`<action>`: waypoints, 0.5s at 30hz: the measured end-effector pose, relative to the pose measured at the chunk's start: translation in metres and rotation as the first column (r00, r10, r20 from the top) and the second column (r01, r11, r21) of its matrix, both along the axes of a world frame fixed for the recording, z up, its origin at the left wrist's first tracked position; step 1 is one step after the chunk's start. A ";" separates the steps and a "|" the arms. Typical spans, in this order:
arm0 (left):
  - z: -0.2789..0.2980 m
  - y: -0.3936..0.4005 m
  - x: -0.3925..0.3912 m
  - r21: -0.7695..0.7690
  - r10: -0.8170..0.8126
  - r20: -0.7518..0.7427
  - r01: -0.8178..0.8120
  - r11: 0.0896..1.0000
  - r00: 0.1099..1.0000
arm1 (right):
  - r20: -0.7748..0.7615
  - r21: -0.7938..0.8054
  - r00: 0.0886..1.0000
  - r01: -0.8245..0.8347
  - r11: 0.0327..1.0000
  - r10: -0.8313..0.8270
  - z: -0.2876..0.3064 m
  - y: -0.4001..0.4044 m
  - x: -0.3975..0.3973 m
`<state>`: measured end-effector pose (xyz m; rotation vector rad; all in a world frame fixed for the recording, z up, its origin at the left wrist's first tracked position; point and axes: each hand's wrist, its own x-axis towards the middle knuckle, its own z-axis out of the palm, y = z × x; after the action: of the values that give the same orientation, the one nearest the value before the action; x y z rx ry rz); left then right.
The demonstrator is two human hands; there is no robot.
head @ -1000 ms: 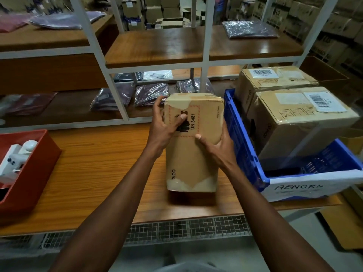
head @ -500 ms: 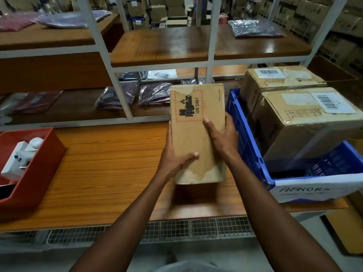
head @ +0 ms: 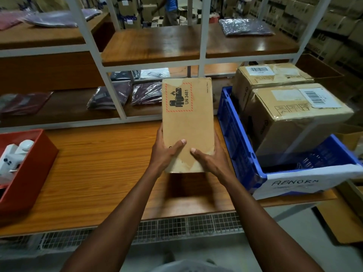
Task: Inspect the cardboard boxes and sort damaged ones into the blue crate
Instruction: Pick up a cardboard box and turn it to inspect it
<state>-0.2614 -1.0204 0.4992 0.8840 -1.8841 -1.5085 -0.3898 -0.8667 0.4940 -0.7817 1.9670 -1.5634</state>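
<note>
Cardboard box (head: 188,122) upright between both gripping hands (head: 191,154)

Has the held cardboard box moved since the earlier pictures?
Yes. The cardboard box has risen off the wooden table, and both hands now grip its lower end beside the blue crate.

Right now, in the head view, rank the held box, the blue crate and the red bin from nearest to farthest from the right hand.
1. Held box: gripped by the right hand at its lower right edge.
2. Blue crate: just right of that hand, not touching.
3. Red bin: far left on the table, beyond the left hand.
</note>
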 end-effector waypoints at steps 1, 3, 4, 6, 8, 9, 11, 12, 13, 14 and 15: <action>0.000 0.000 0.002 0.017 -0.018 -0.003 0.018 1.000 1.000 | -0.008 -0.006 1.000 0.021 1.000 -0.021 0.000 0.000 -0.001; 0.000 0.002 0.006 0.040 -0.067 -0.019 0.068 0.997 0.998 | -0.026 -0.008 0.998 0.056 0.998 -0.056 0.002 -0.001 -0.004; -0.001 0.003 0.008 0.050 -0.091 -0.023 0.092 0.995 0.996 | -0.029 -0.010 0.997 0.065 0.998 -0.065 0.002 -0.002 -0.007; -0.004 0.009 0.012 0.062 -0.142 -0.033 0.144 0.988 0.989 | -0.032 0.007 0.996 0.083 0.997 -0.083 -0.001 -0.005 -0.011; -0.008 0.015 0.016 0.072 -0.195 -0.065 0.200 0.977 0.979 | -0.035 0.020 0.993 0.112 0.994 -0.111 -0.002 -0.006 -0.014; -0.011 0.019 0.019 0.071 -0.219 -0.073 0.225 0.972 0.973 | -0.034 0.019 0.992 0.126 0.992 -0.125 -0.002 -0.006 -0.015; -0.018 0.024 0.023 0.027 -0.271 -0.057 0.273 0.962 0.961 | -0.025 0.020 0.989 0.147 0.989 -0.146 0.000 -0.008 -0.015; -0.021 0.026 0.024 -0.017 -0.299 -0.037 0.299 0.954 0.953 | -0.021 0.023 0.988 0.152 0.988 -0.152 0.001 -0.009 -0.016; -0.024 0.027 0.024 -0.088 -0.306 0.005 0.305 0.948 0.952 | -0.019 0.027 0.988 0.157 0.987 -0.156 0.002 -0.010 -0.016; -0.027 0.026 0.023 -0.154 -0.292 0.040 0.295 0.943 0.956 | -0.020 0.035 0.987 0.159 0.987 -0.158 0.004 -0.011 -0.015; -0.027 0.026 0.023 -0.206 -0.254 0.070 0.263 0.942 0.965 | -0.022 0.044 0.987 0.157 0.987 -0.156 0.005 -0.012 -0.015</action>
<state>-0.2384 -0.9944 0.4727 0.5919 -2.2157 -1.4050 -0.4048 -0.8790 0.4993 -0.6389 2.1148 -1.5980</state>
